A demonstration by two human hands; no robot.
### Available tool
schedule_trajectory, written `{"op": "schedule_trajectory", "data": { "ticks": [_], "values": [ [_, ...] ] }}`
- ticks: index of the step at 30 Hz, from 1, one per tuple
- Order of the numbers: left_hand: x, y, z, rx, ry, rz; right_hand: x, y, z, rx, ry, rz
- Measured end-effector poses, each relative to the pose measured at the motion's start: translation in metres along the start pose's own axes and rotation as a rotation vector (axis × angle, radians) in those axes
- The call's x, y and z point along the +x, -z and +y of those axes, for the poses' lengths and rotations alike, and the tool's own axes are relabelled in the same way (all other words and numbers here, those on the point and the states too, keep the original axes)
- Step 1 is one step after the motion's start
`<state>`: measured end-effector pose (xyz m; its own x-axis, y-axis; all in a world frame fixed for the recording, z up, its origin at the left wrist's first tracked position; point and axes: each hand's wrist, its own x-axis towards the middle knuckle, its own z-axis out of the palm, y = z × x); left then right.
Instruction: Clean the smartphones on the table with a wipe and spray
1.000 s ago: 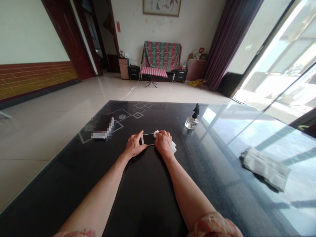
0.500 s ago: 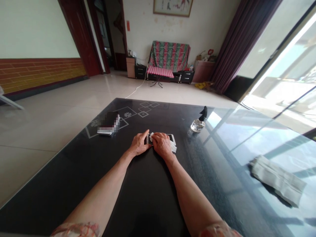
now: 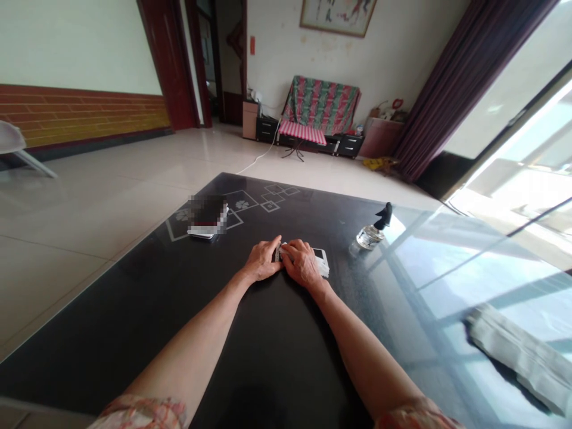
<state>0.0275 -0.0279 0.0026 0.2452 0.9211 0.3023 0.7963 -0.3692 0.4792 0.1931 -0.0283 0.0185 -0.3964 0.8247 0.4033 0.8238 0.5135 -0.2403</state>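
Left hand (image 3: 263, 261): palm sideways, thumb and index finger forked, clamped on the left end of the white-framed smartphone (image 3: 320, 254). Smartphone lies flat on the glossy black table (image 3: 187, 292), partly hidden under the hands. Right hand (image 3: 302, 263): palm down across the smartphone, fingers bunched together on a white tissue (image 3: 323, 270), its loose end by the phone's right end. Both forearms angle inward.

Around it: white chair (image 3: 15, 143), far left of the smartphone, on the floor; pixelated item (image 3: 208, 219), left of and beyond it; striped folding table (image 3: 302, 132), well beyond it; clear spray bottle (image 3: 372, 236), black trigger head, right of it; folded gray cloth (image 3: 521, 354), well right, nearer the wearer.

Writing: dark marks on spray bottle, too small to read.
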Motion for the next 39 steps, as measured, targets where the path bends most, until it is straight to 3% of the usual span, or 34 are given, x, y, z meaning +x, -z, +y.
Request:
{"op": "schedule_trajectory", "data": {
  "ticks": [9, 19, 39],
  "values": [
    [-0.001, 0.002, 0.001, 0.005, -0.008, 0.000, -0.006, 0.004, 0.003, 0.075, 0.096, -0.042],
    [-0.001, 0.005, 0.004, 0.006, 0.012, -0.014, 0.009, -0.001, 0.003, 0.039, 0.063, -0.042],
    [0.000, -0.002, -0.003, -0.007, -0.075, 0.041, -0.009, 0.003, 0.004, 0.182, 0.205, 0.003]
  ]
}}
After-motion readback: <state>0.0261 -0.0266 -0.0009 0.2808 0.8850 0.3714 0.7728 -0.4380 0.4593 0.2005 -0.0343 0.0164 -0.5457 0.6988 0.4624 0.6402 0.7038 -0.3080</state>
